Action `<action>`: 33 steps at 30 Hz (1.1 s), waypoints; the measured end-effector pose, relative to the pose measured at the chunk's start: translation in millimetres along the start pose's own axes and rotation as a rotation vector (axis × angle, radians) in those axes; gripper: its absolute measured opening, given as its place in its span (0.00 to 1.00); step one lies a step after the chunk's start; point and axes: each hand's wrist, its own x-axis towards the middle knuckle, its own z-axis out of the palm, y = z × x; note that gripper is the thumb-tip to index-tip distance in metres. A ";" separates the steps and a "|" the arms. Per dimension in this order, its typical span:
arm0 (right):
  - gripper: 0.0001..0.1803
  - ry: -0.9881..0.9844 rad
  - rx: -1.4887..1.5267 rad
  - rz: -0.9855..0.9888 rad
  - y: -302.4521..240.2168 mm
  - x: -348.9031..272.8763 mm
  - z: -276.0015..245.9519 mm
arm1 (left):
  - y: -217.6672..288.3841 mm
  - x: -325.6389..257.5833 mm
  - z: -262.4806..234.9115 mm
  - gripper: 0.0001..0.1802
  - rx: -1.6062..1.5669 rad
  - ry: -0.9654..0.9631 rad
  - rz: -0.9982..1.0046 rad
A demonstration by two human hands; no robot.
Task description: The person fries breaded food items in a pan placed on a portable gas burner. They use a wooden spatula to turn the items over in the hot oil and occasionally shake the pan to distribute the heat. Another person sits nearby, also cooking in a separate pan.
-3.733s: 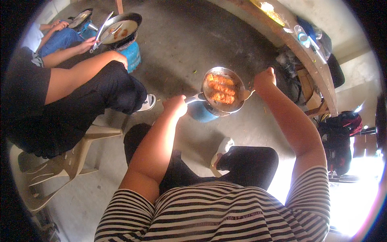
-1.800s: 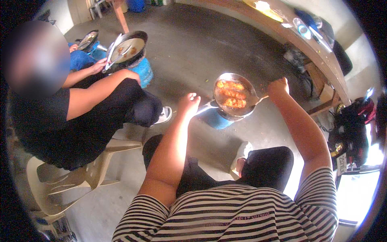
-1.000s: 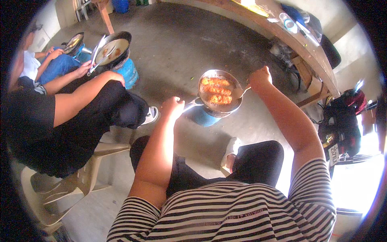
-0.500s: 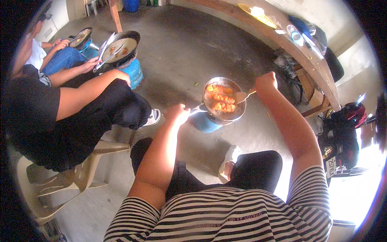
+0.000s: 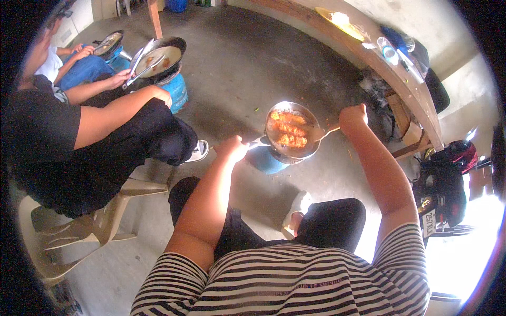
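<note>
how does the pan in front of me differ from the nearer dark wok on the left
Color: the pan is silvery grey, the wok black. Contents: the pan holds three long, crusty orange pieces; the wok has smaller brown pieces in pale liquid. Tools: your right hand holds a spatula at the pan, while a co-worker's hand holds tongs over the wok. Shared: each sits above a blue canister.

Fried pieces (image 5: 290,129) lie in the frying pan (image 5: 293,152), a spatula (image 5: 329,130) at its right side, a gas cylinder (image 5: 268,161) beneath; left of the pan, farther off, a wok (image 5: 174,55); right, the surface (image 5: 424,102).
</note>
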 end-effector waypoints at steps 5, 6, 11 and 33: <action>0.11 -0.066 -0.013 -0.100 -4.4 -3.2 5.4 | -1.0 2.6 0.3 0.34 0.009 -0.052 -0.020; 0.12 -0.071 -0.007 -0.096 -4.4 -6.5 4.3 | 3.4 -1.6 0.6 0.34 0.025 -0.026 -0.023; 0.13 -0.078 -0.060 -0.085 3.2 -9.4 -2.4 | -3.5 1.3 1.9 0.33 0.061 0.003 -0.009; 0.11 -0.111 0.040 -0.072 3.2 -22.8 -4.3 | -3.0 2.3 6.6 0.36 0.033 0.012 0.036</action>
